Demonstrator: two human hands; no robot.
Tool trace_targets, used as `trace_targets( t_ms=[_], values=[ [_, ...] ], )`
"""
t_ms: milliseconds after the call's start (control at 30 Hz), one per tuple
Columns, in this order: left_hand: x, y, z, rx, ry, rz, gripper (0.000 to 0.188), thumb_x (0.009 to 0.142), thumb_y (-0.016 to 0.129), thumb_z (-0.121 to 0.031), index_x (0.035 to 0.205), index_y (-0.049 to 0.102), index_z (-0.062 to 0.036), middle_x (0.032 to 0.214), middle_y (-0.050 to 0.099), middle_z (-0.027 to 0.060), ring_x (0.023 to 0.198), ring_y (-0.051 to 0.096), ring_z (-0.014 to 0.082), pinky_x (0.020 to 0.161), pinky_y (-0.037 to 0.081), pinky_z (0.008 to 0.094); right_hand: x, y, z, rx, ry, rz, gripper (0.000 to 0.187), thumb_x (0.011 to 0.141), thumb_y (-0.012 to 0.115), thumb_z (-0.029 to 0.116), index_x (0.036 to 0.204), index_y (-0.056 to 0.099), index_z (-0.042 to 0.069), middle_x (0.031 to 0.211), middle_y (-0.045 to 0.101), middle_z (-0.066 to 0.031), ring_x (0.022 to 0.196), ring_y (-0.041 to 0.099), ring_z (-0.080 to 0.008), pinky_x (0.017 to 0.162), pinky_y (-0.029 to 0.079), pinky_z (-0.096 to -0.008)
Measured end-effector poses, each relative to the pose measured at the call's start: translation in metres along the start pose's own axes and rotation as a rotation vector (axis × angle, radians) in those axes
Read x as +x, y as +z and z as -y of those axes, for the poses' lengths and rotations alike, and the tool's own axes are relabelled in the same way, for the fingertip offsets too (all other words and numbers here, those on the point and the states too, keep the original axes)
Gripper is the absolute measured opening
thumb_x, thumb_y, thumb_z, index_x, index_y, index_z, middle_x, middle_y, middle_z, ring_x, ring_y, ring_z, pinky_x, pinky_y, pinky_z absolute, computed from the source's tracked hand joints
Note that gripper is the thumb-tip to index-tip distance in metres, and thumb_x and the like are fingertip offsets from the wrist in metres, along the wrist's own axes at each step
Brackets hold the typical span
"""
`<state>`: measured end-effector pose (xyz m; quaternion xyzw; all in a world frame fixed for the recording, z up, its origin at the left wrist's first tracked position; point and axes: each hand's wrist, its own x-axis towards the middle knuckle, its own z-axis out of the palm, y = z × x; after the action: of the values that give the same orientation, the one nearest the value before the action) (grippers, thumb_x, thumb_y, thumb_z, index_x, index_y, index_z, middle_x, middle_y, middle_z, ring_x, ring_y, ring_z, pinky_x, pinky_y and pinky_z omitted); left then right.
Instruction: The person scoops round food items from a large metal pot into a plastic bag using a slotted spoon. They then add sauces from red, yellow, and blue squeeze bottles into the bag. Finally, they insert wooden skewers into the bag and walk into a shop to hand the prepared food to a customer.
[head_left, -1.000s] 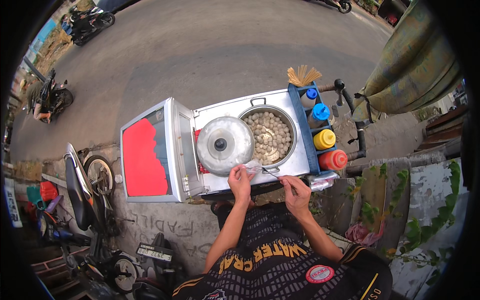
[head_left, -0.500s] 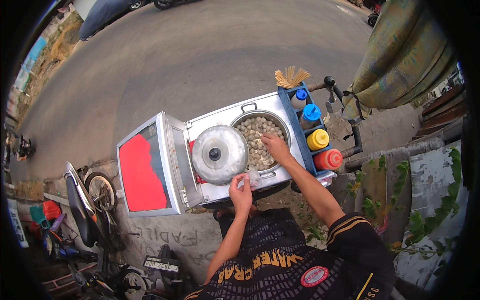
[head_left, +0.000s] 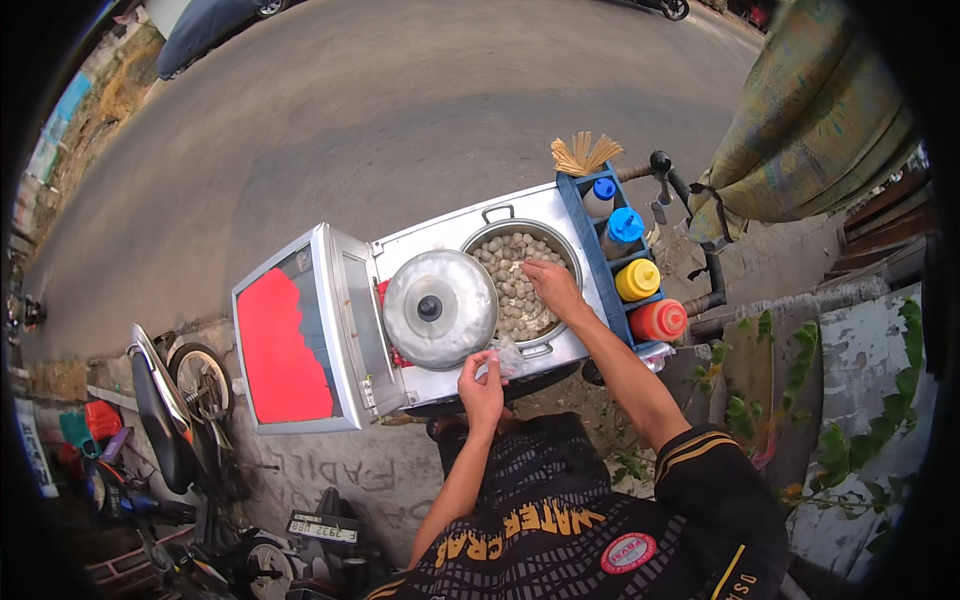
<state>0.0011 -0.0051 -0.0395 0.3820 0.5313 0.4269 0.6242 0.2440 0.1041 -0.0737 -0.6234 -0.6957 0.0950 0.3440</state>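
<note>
Dozens of round, pale meatballs [head_left: 512, 285] fill the steel pot [head_left: 560, 232] where your right hand [head_left: 552, 287] dips, fingers curled among them; whether it grips one, you cannot tell. Your left hand [head_left: 482, 378] pinches a crinkled clear plastic bag [head_left: 508, 357] beside the domed metal lid [head_left: 439, 309].

Pot [head_left: 520, 285] sits in counter [head_left: 420, 245] ahead of me, meatballs [head_left: 505, 270] inside. Lid [head_left: 440, 308] lies left of pot, overlapping its rim. Glass box [head_left: 300, 345] further left. Bottle rack [head_left: 625, 262] right of pot, skewers [head_left: 585, 153] at far end. My right grip [head_left: 552, 287] over meatballs; left grip [head_left: 482, 385] at near edge, bag [head_left: 505, 358] in it.
</note>
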Motion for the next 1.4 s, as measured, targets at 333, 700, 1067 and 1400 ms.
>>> trace_targets(
  t_ms=[333, 700, 1067, 1400],
  values=[
    [0.001, -0.008, 0.012, -0.045, 0.005, -0.041, 0.020, 0.107, 0.064, -0.014, 0.117, 0.063, 0.0030, 0.116, 0.069, 0.0105, 0.079, 0.070, 0.0142, 0.063, 0.059, 0.0262, -0.031, -0.034, 0.044, 0.086, 0.163, -0.083, 0.017, 0.098, 0.066, 0.009, 0.109, 0.075, -0.001, 0.101, 0.075, -0.0216, 0.090, 0.072, -0.0413, 0.077, 0.058, -0.0472],
    [-0.001, -0.007, 0.007, -0.023, -0.004, -0.045, 0.019, 0.107, 0.063, -0.014, 0.116, 0.064, 0.0025, 0.116, 0.070, 0.0109, 0.080, 0.072, 0.0155, 0.065, 0.059, 0.0262, 0.004, -0.012, 0.025, 0.046, 0.162, -0.093, 0.015, 0.098, 0.069, 0.007, 0.106, 0.076, -0.003, 0.097, 0.076, -0.0226, 0.088, 0.074, -0.0395, 0.078, 0.058, -0.0424],
    [0.000, -0.007, 0.007, -0.026, -0.010, -0.059, 0.020, 0.107, 0.064, -0.015, 0.117, 0.064, 0.0026, 0.117, 0.070, 0.0111, 0.081, 0.073, 0.0168, 0.065, 0.059, 0.0267, 0.009, 0.000, 0.010, 0.045, 0.193, -0.076, 0.019, 0.099, 0.067, 0.013, 0.107, 0.077, -0.001, 0.095, 0.074, -0.0247, 0.089, 0.072, -0.0426, 0.079, 0.058, -0.0455],
    [0.003, 0.000, 0.010, -0.032, -0.025, -0.037, 0.019, 0.107, 0.064, -0.015, 0.117, 0.065, 0.0022, 0.118, 0.071, 0.0100, 0.080, 0.073, 0.0140, 0.063, 0.058, 0.0254, -0.006, -0.040, 0.018, -0.002, 0.247, -0.156, 0.019, 0.102, 0.064, 0.015, 0.105, 0.075, -0.001, 0.099, 0.074, -0.0233, 0.091, 0.072, -0.0428, 0.080, 0.058, -0.0458]
  ],
)
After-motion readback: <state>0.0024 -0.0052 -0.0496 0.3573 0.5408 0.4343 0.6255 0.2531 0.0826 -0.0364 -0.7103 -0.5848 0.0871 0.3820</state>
